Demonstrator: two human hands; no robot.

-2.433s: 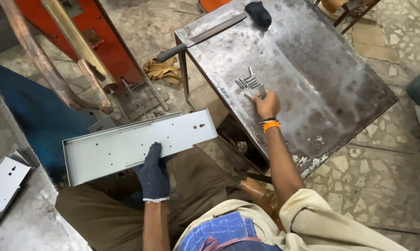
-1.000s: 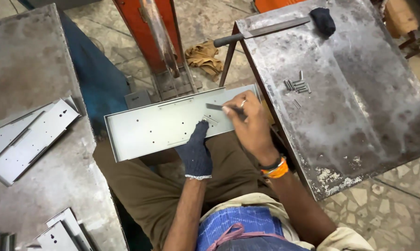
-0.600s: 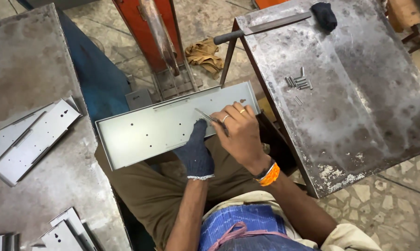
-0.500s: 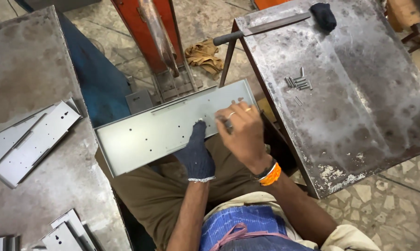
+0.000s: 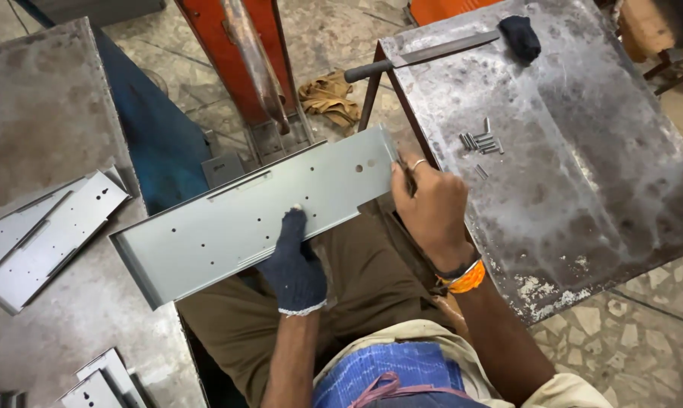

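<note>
Sheet-metal panel (image 5: 258, 215), long and pale grey, lies tilted across the seated person's lap, its left end low near the left bench (image 5: 46, 98) and its right end raised toward the steel table (image 5: 583, 189). Small holes and a slot dot the panel's face, and folded lips run along its edges.

Left hand (image 5: 294, 261), in a dark knit glove, comes straight up from below, forearm near vertical. The palm is under the panel's near edge, fingers curled, and one fingertip pokes up onto the face near the middle, so it grips the near edge.

Right hand (image 5: 430, 208) is bare, with a ring on one finger and an orange band at the wrist. The forearm angles in from lower right, wrist bent, fingers closed at the panel's right end. It pinches the end edge, possibly with a small pin between the fingertips; too small to tell.

Loose grey pins (image 5: 483, 143) lie in a small cluster on the steel table, well apart from the right hand. A file (image 5: 424, 59) with a dark handle rests at the table's far edge, beside a dark glove (image 5: 520, 36). More punched panels (image 5: 43, 234) lie stacked on the left bench. A tan rag (image 5: 328, 97) sits on the floor by the orange machine frame (image 5: 235, 45).
</note>
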